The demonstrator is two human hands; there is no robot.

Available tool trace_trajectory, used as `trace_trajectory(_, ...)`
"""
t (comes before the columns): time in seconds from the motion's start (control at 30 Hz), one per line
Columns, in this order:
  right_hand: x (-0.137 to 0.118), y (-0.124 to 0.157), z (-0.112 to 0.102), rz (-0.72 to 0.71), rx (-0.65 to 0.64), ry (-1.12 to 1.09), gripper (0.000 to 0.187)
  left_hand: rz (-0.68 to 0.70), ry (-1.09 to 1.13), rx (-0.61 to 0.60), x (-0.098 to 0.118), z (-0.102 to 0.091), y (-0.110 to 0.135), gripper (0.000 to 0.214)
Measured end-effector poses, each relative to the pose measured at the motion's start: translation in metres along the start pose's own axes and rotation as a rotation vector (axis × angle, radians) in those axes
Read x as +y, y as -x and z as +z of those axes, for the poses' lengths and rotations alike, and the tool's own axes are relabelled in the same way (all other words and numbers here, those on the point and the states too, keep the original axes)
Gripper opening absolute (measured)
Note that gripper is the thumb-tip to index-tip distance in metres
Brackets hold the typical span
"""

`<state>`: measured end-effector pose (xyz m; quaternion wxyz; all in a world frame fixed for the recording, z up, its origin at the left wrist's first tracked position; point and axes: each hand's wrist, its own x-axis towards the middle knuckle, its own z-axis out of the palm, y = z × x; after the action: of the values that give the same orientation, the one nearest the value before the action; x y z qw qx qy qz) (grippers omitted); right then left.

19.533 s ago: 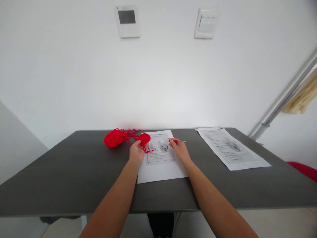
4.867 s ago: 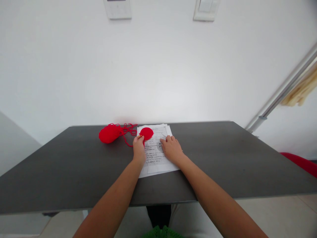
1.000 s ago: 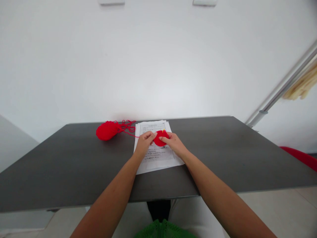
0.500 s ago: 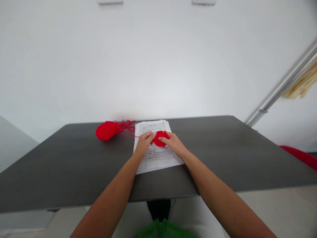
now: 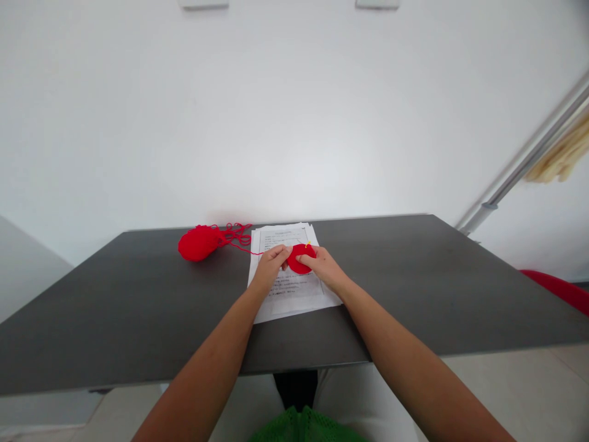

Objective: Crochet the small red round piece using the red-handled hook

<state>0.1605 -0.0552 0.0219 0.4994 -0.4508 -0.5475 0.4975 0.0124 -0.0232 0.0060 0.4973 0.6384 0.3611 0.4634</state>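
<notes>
Between my hands is a round red crochet piece [image 5: 301,260], held above the printed papers. My left hand [image 5: 272,264] pinches its left edge. My right hand [image 5: 323,266] grips the right side, thumb lying across the front. A small yellow marker [image 5: 308,245] shows at the top edge of the piece. Red yarn [image 5: 246,250] runs from my left hand to a red yarn ball [image 5: 199,242] at the left, with loose loops beside it. Whether a hook is in either hand, I cannot tell.
Several printed sheets [image 5: 294,304] lie on the dark grey table [image 5: 414,282] beneath my hands. A white wall [image 5: 294,123] rises behind the table. At the far right are a slanted metal pole [image 5: 534,153] and a red curved object [image 5: 556,290].
Both hands and the red crochet piece have shifted very slightly to the right. The grip looks the same, and the yarn ball stays in place.
</notes>
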Motion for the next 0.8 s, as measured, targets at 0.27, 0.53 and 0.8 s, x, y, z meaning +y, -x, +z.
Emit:
trace_trajectory(0.27,0.0023,-0.0001,-0.0003,0.021,-0.016,-0.013,0.021,-0.004,0.048,-0.01,-0.0047,-0.0011,-0.0018,0.034)
trace_trajectory(0.53,0.0003,0.0004,0.0002,0.014,0.013,0.007,0.016,-0.013,0.042,-0.039,-0.004,-0.0018,-0.0017,0.034)
trace_trajectory(0.8,-0.0028,0.002,-0.0004,0.003,0.02,-0.006,0.021,-0.024,0.071,-0.07,-0.0036,-0.0036,-0.0021,0.028)
